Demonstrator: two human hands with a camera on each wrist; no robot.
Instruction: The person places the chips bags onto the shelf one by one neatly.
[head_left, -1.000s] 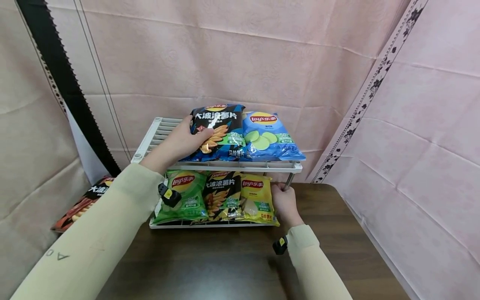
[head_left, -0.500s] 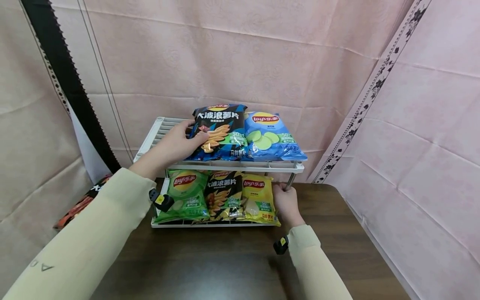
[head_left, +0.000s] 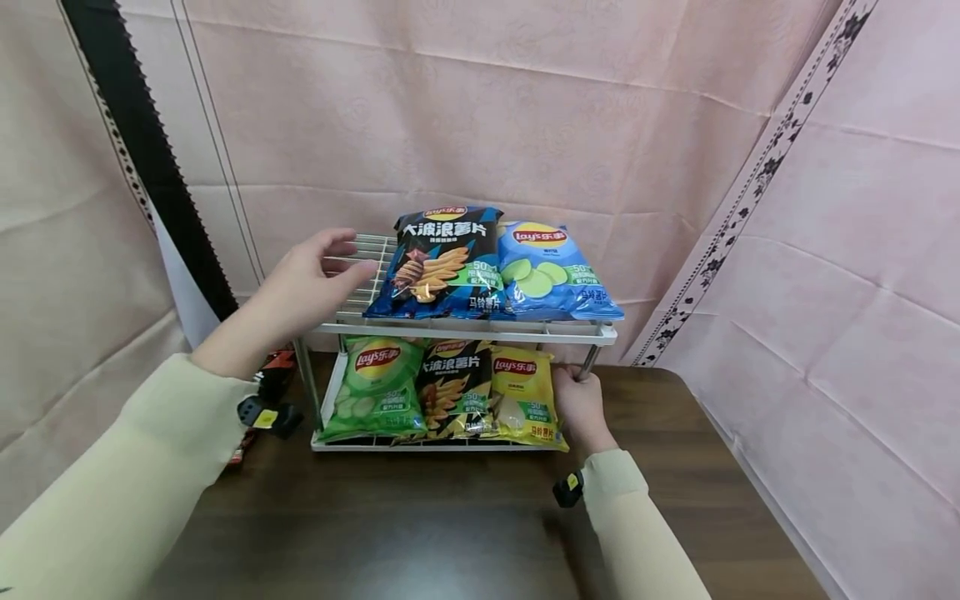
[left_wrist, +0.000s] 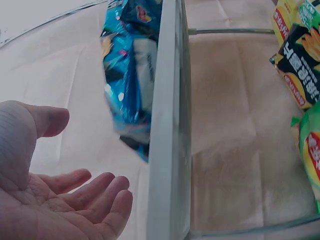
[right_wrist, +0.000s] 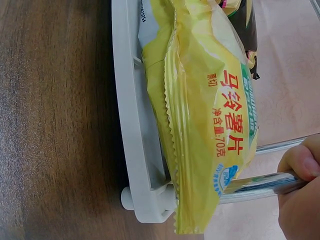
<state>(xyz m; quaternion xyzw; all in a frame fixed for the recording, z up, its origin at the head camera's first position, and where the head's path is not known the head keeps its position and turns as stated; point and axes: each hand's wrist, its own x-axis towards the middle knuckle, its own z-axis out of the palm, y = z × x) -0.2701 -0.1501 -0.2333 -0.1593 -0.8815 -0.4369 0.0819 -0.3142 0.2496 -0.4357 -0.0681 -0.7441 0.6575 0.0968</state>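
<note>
My left hand [head_left: 303, 279] hovers over the left end of the top shelf of a white two-tier rack [head_left: 480, 330], fingers loosely bent and holding nothing. Just right of it, apart from the fingers, leans a black-and-blue chip bag [head_left: 446, 265]. A light-blue chip bag [head_left: 553, 271] stands beside that one. On the lower tier sit a green chip bag [head_left: 378, 390], a black chip bag [head_left: 455, 390] and a yellow chip bag [head_left: 522, 398]. My right hand [head_left: 581, 408] grips the rack's front right metal post [right_wrist: 260, 187], next to the yellow bag.
A dark red-and-black chip bag [head_left: 276, 371] lies left of the rack, partly hidden behind my left forearm. The rack stands on a brown wooden table [head_left: 420, 533]. Pink cloth [head_left: 525, 117] hangs behind and at both sides.
My left hand has let go of the black-and-blue chip bag and moved left, away from it. The bag stays on the top shelf. My right hand keeps its grip on the post.
</note>
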